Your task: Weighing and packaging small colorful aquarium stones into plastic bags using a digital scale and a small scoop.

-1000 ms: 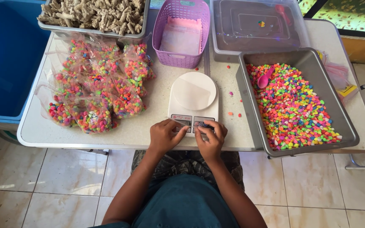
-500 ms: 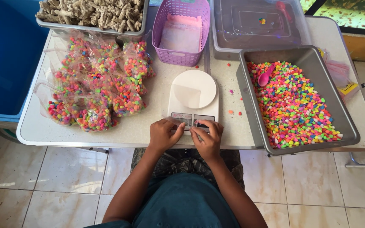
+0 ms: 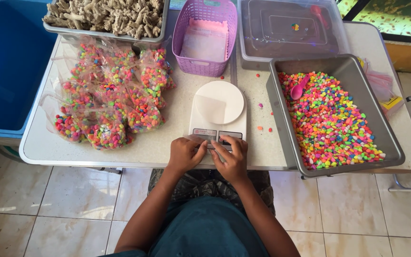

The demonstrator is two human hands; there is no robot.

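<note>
The white scale (image 3: 217,113) stands on the table (image 3: 167,147), near its front edge, and all places here are told from the scale. The left hand (image 3: 184,154) and the right hand (image 3: 231,159) lie side by side at the front of the scale, just below its display panel. The fingers (image 3: 224,145) of both hands are bent and meet on a small clear thing, perhaps a plastic bag, but it is too thin to tell for sure. The hands are not flat and not clenched; they pinch lightly.

The round plate of the scale is bare. To the right of the scale stands a gray tray (image 3: 281,119) full of small colourful pebbles (image 3: 331,123), and a pink spoon (image 3: 299,87) lies in it at the far end. To the left of the scale lies a heap of clear bags (image 3: 112,102) filled with the same pebbles. Behind the scale stands a purple basket (image 3: 205,35). Behind and to the right there is a clear lidded box (image 3: 291,31). Some loose pebbles lie on the table between the scale and the tray.
</note>
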